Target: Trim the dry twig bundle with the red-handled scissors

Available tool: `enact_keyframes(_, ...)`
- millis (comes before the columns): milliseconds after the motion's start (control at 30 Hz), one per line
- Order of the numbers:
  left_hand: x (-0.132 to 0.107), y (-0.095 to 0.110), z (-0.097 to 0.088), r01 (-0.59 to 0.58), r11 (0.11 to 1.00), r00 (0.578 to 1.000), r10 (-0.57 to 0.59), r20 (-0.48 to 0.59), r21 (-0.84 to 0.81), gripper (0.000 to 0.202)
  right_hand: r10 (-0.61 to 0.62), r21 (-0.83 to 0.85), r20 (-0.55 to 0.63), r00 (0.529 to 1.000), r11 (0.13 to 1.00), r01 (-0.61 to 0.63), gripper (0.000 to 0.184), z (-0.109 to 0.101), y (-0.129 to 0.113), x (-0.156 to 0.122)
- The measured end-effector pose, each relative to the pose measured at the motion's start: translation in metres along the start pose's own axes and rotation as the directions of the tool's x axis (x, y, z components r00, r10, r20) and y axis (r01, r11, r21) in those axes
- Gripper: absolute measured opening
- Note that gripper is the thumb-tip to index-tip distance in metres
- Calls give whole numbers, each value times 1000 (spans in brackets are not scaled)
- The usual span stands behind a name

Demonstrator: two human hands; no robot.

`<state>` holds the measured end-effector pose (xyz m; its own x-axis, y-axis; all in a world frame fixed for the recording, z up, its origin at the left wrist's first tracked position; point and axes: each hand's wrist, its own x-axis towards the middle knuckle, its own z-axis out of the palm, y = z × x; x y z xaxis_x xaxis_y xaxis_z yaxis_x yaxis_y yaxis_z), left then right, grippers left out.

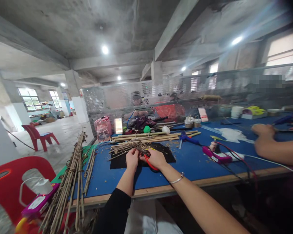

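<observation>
My right hand (156, 158) is closed around a pair of red-handled pruning shears (150, 163), whose dark jaws point left toward my other hand. My left hand (132, 158) pinches a thin twig close to those jaws; the fingers cover most of it. Both hands are above a black mat (116, 162) near the front of the blue table (102, 180). Just beyond the left hand lies a heap of short cut twigs (119, 148), with small chips scattered on the mat.
A bundle of long dry stalks (69, 175) leans over the table's left end. Behind the mat lie long bamboo sticks (158, 137). To the right are a blue glue gun (189, 139) and a purple power strip (217, 155) with cables. A co-worker's arm (275, 148) reaches in at right.
</observation>
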<state>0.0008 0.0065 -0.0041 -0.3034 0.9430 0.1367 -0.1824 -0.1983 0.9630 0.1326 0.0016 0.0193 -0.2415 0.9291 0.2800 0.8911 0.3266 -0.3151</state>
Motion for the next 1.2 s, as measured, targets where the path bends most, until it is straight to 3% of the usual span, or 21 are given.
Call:
enact_keyframes(433, 5, -5, -3, 3, 1000, 998, -2, -61, 25, 21, 18, -19, 10, 1000, 1000, -17, 52, 2, 3, 1)
enact_keyframes(600, 4, -4, -3, -37, 997, 998, 40, -41, 60, 21, -27, -15, -18, 999, 1000, 26, 51, 5, 5, 1)
enact_keyframes(800, 1, -2, -6, -143, 931, 987, 157, -16, 336, 23, -96, -15, -62, 994, 995, 95, 51, 5, 4, 2)
enact_keyframes(967, -4, 6, -8, -184, 825, 973, 228, -17, 535, 25, -71, -19, -12, 997, 997, 71, 52, 3, 4, 1)
enact_keyframes(1100, -8, 12, -8, -193, 788, 967, 253, -21, 585, 26, -43, -39, 24, 999, 998, 44, 54, 2, 4, 0)
enact_keyframes(1200, -9, 13, -7, -190, 813, 970, 241, -21, 551, 25, -23, -56, 28, 999, 998, 24, 56, 2, 3, 1)
